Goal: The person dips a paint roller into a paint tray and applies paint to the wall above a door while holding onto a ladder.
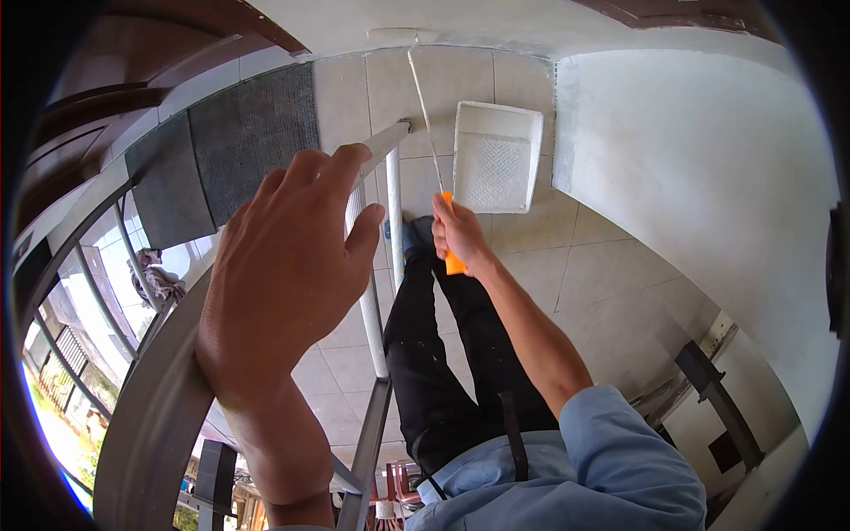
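My right hand [459, 235] is closed around the orange handle of a paint roller [454, 264]. Its long thin rod reaches away to a pale roller head at the foot of the white wall [496, 25]. My left hand [288, 261] looms large at the left, thumb apart from the slightly bent fingers, and holds nothing visible. Its wrist and palm edge lie against a grey metal ladder frame [146, 416]. Beyond the rod, to the right, a white paint tray [498, 203] with a textured ramp rests on the tiled floor [345, 88].
Dark mats [257, 119] lie on the floor at the left, near a brown wooden door [150, 53]. A white wall [691, 150] runs along the right. The ladder's legs [370, 292] stand close beside my black-trousered legs [416, 354]. Windows [97, 292] show at far left.
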Motion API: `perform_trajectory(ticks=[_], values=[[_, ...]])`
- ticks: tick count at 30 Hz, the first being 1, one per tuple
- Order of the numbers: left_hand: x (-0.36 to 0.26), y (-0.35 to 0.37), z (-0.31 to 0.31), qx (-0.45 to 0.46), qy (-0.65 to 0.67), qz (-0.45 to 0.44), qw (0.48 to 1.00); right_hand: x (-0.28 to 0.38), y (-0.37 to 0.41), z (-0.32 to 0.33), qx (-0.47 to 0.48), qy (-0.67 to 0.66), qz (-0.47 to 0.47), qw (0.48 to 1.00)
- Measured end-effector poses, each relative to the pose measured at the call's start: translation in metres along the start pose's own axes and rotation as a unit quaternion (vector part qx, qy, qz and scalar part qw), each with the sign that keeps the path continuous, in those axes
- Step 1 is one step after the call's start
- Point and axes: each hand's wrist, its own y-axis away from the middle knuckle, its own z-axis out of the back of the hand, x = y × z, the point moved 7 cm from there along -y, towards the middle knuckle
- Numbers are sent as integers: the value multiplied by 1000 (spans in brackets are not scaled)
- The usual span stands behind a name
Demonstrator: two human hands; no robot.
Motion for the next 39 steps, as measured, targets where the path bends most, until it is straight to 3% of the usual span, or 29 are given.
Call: perform_trajectory(ticks=[5,13,20,24,30,35,39], values=[[1,-1,-1,4,0,-1,1000,21,-42,-7,-16,17,38,999],[-1,-1,1,-7,-7,0,1000,-8,67,1,-17,-3,25,1000],[0,0,-1,-4,5,-2,1000,11,18,8,-21,12,31,999],[-1,1,-1,1,-5,-1,1000,10,40,6,-15,-34,35,999],[-1,1,0,-6,-2,-1,1000,9,79,33,-53,2,27,998],[-2,1,1,-8,-5,-4,1000,20,17,38,-41,1,37,998],[-2,2,0,2,8,-4,1000,20,39,26,-43,-13,43,998]])
